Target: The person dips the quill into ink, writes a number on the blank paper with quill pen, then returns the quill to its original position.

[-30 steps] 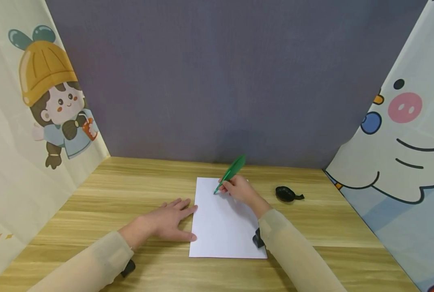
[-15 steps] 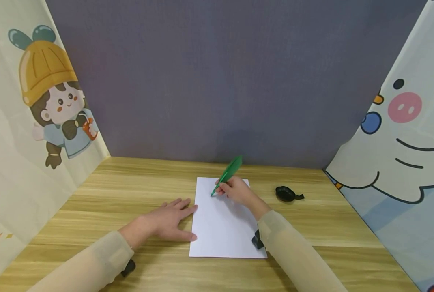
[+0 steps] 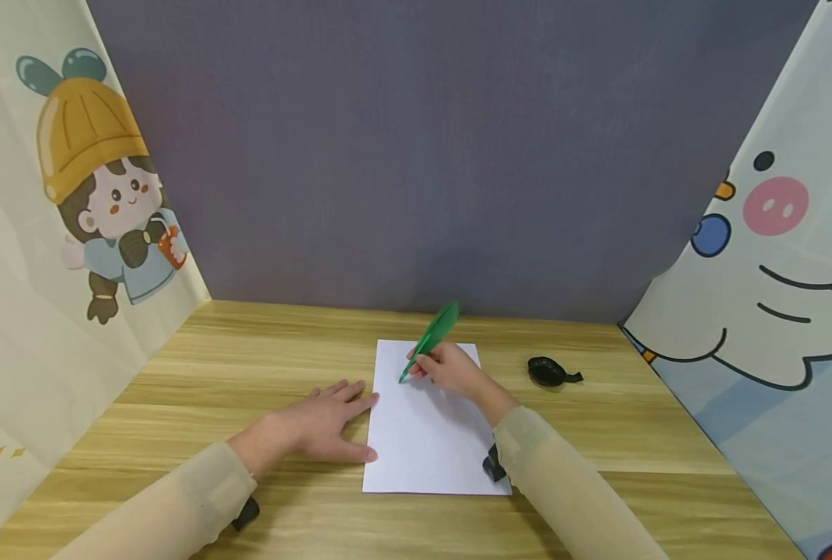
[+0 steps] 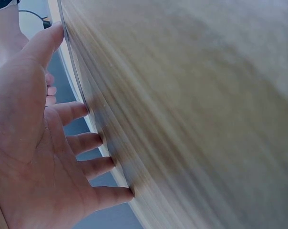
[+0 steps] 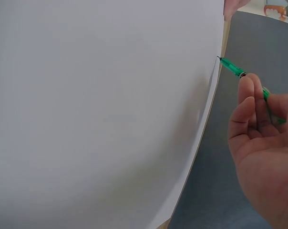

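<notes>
A white sheet of paper [image 3: 430, 451] lies on the table. My right hand [image 3: 458, 369] pinches a green feather-shaped pen [image 3: 437, 327] over the sheet's upper left part, the plume leaning up and to the right. In the right wrist view the pen's dark point [image 5: 219, 57] meets the paper; any mark there is too small to make out. My left hand [image 3: 325, 428] rests on the wood with its fingers spread, thumb and index fingertip at the sheet's left edge. The left wrist view shows the palm [image 4: 44, 148] with nothing in it.
To the right of the paper lies a small black oval object with a short tail [image 3: 549, 372]. A grey panel [image 3: 416, 155] rises behind the wooden table [image 3: 262, 334]. Printed cloths hang at the left [image 3: 10, 311] and right [image 3: 829, 93].
My right hand and the pen have shifted a little left and toward me, the tip sliding down-left across the sheet. The left hand and the paper have stayed put.
</notes>
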Motion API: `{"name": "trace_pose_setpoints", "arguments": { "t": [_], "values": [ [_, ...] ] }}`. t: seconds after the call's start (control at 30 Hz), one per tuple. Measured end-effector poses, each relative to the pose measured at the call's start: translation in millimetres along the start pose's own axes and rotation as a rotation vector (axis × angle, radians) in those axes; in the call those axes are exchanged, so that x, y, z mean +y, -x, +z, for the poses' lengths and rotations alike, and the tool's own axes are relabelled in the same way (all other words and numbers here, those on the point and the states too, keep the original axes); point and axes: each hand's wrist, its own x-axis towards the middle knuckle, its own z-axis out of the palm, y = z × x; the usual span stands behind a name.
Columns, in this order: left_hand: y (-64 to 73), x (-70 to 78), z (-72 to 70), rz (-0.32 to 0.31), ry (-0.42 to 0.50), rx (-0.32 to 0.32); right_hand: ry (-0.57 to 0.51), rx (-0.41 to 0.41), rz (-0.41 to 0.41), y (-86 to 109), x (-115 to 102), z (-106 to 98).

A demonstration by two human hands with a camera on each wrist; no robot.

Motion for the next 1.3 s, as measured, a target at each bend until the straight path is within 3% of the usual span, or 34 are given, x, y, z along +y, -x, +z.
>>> {"name": "trace_pose_setpoints", "arguments": {
  "t": [0.87, 1.3],
  "values": [
    [-0.1, 0.4, 0.8, 0.002, -0.001, 0.007, -0.001, -0.092, 0.03, 14.6, -15.6, 9.7],
    [-0.9, -1.2, 0.8, 0.006, -0.001, 0.001, -0.026, -0.151, 0.005, 22.3, -18.0, 11.9]
  ]
}}
